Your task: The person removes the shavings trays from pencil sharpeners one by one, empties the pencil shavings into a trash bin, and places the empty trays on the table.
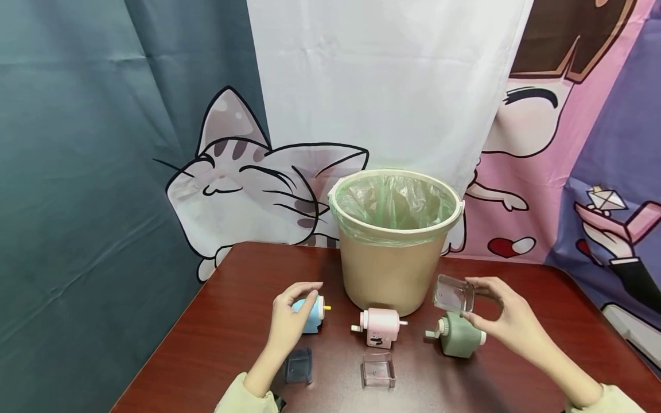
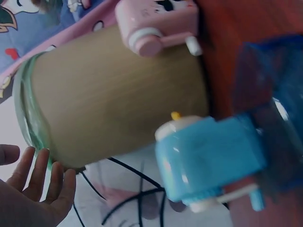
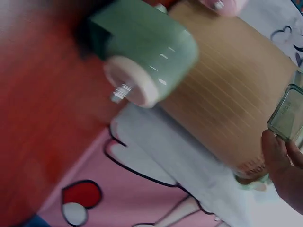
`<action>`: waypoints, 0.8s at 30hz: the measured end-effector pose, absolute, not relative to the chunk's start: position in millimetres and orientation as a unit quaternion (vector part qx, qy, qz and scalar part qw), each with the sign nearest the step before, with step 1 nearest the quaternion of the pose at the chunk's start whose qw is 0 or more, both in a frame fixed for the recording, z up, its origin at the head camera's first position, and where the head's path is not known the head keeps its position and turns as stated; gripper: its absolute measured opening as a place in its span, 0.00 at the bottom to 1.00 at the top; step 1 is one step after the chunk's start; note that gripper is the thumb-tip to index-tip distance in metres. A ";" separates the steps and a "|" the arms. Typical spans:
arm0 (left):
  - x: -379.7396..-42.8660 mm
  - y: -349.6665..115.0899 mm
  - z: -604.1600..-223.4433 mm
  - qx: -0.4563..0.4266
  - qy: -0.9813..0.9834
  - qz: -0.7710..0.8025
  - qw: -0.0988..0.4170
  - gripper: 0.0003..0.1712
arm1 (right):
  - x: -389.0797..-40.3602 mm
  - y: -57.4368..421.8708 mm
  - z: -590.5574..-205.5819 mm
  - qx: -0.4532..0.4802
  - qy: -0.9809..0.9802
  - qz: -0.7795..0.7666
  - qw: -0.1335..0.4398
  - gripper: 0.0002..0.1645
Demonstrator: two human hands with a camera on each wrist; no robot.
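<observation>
My right hand point(image 1: 511, 312) pinches a small clear shavings drawer point(image 1: 453, 294) between thumb and fingers, holding it tilted above a green crank pencil sharpener point(image 1: 459, 335). In the right wrist view the same drawer looks greenish. Over a blue pencil sharpener point(image 1: 310, 326) hovers my left hand point(image 1: 286, 318), partly covering it in the head view. The left wrist view shows those fingers loosely spread, apart from the sharpener and holding nothing. A pink pencil sharpener point(image 1: 383, 326) stands between the two. Nearer me lie a dark blue clear drawer point(image 1: 298, 367) and a pinkish clear drawer point(image 1: 378, 371).
Behind the sharpeners a tan bin point(image 1: 389, 267) with a green plastic liner stands on the reddish-brown table point(image 1: 227, 321). A cartoon-printed cloth point(image 1: 382, 86) hangs along the table's back and left edges.
</observation>
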State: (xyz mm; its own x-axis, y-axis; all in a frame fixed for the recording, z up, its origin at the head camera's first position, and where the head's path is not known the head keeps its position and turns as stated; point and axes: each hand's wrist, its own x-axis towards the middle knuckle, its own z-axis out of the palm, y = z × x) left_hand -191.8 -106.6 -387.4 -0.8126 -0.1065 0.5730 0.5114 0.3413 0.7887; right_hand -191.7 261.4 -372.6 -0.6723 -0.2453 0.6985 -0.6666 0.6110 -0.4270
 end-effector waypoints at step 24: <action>-183.9 -150.0 -390.9 -0.064 -0.767 -0.575 0.277 0.08 | -166.8 281.7 -448.0 0.293 -0.907 0.302 -0.032 0.32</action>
